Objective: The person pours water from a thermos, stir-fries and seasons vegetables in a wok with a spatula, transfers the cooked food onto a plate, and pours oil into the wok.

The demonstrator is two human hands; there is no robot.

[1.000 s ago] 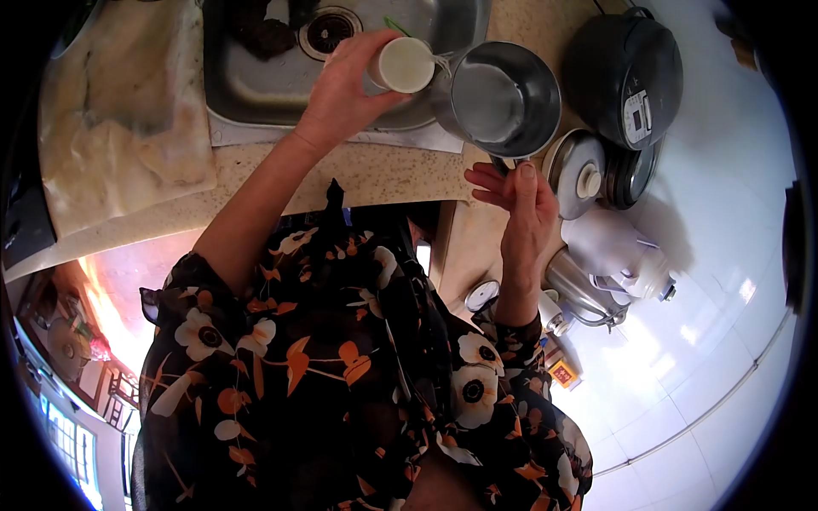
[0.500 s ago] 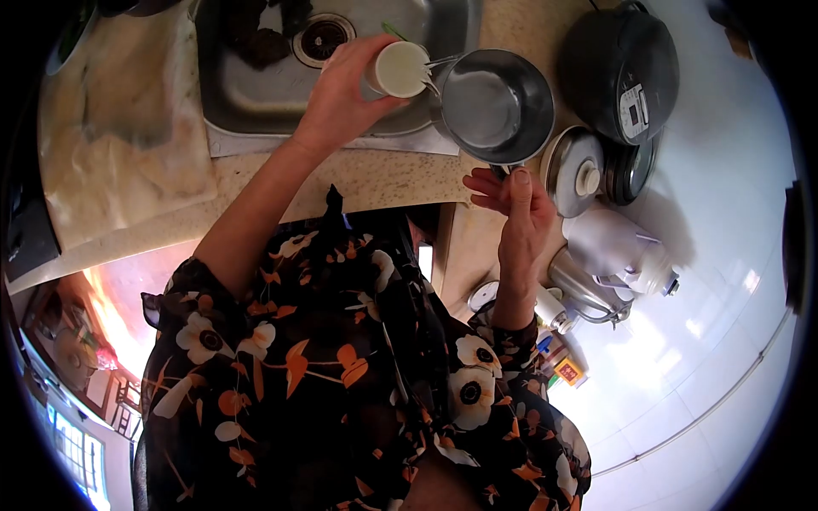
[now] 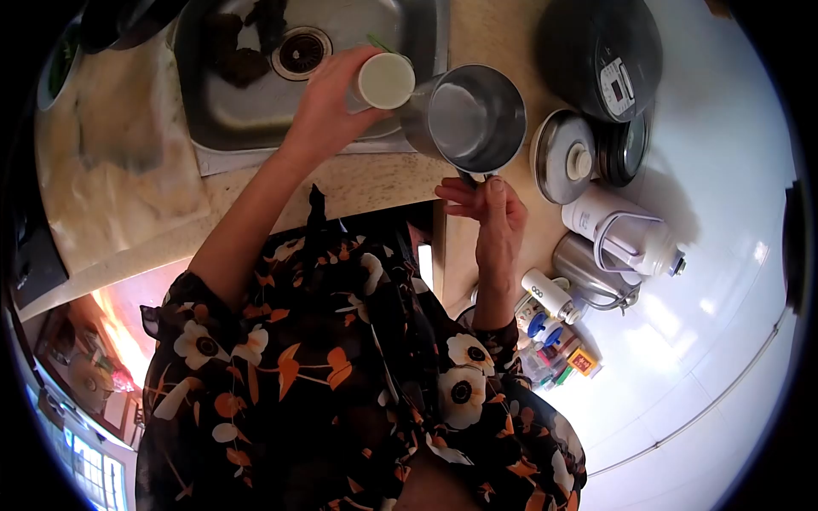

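My left hand [image 3: 328, 106] is wrapped round a pale cup [image 3: 386, 81] over the front right part of the sink. Just to the right of the cup is a metal pot [image 3: 477, 119], tilted, its shiny inside showing. Between cup rim and pot edge there is a short gap with a faint thin trace of liquid. My right hand [image 3: 494, 209] grips the pot's short handle at its lower edge, thumb on top, some fingers stretched out to the left. Whether the pot holds anything is hard to tell.
Dark lumps [image 3: 234, 55] lie in the metal sink [image 3: 243, 119] near the drain. A pale mat [image 3: 128, 145] covers the counter's left. To the right stand a dark rice cooker [image 3: 605, 68], a metal lid [image 3: 564, 157], a white jug [image 3: 626, 234], a metal kettle [image 3: 588, 268] and several small bottles.
The pot, the cup and both hands have shifted left and slightly down in view, along with the counter. The streams seen earlier between cup and pot have thinned to a faint trace.
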